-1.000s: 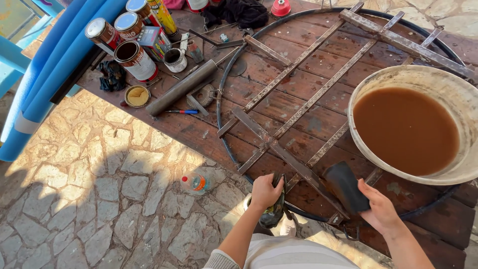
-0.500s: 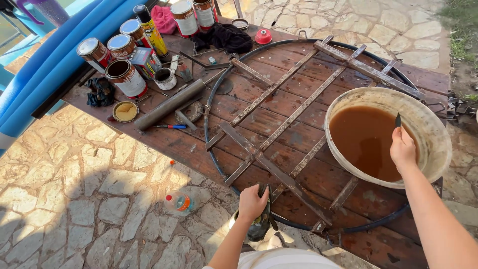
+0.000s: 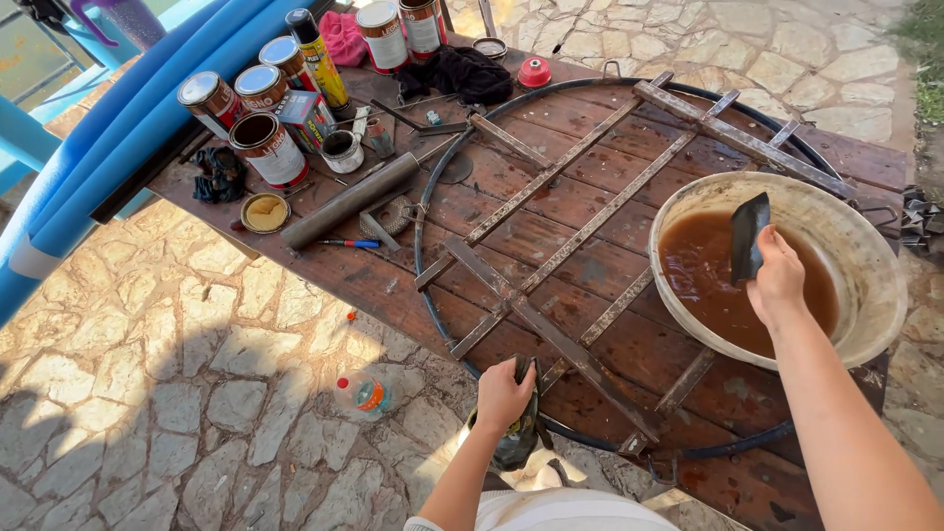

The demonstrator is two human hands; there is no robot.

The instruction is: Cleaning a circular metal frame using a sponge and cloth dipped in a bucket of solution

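Rust-brown water fills the pale basin (image 3: 875, 295), over which the right hand (image 3: 777, 280) pinches 1 dark sanding sheet (image 3: 747, 236) so it drips there, while the left hand (image 3: 503, 393) clamps the round metal frame (image 3: 551, 211) at the table edge, steadying it.

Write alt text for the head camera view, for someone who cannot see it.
A person's right hand holds a dark sheet over brown water in a basin, while the left hand grips a dark object at the wooden table's edge. A rusty round metal frame and paint cans lie there.
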